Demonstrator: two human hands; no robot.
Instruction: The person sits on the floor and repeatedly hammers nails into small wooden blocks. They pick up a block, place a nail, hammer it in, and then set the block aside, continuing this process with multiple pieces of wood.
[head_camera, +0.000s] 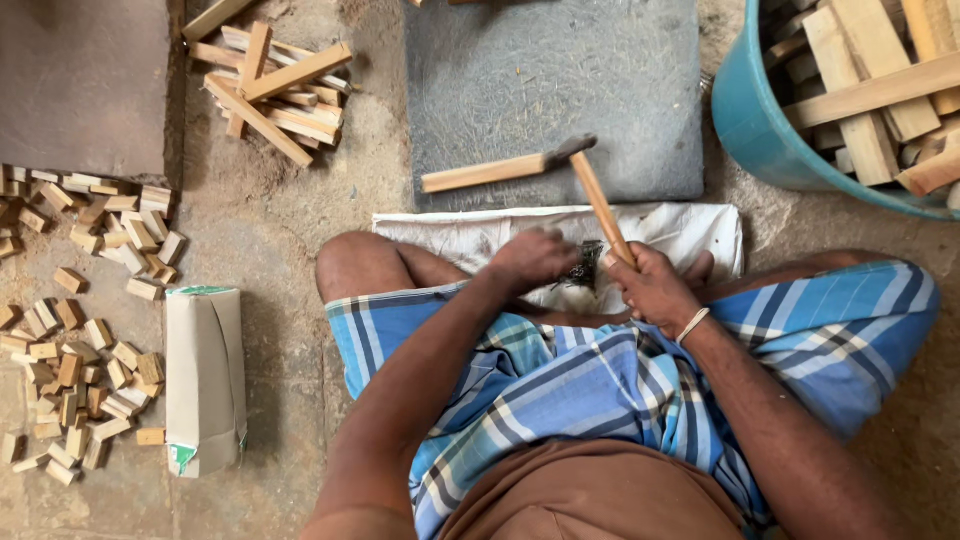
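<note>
The blue tub (745, 110) of wood is cut off at the right edge.

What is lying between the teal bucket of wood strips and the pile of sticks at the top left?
In the head view, a grey stone slab lies between the teal bucket and the pile of sticks. A wooden strip rests on its near edge, under the hammer head.

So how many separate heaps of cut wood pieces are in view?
3: long sticks top left, small blocks scattered along the left edge, and planks in the blue tub top right. More may lie outside the frame.
</note>
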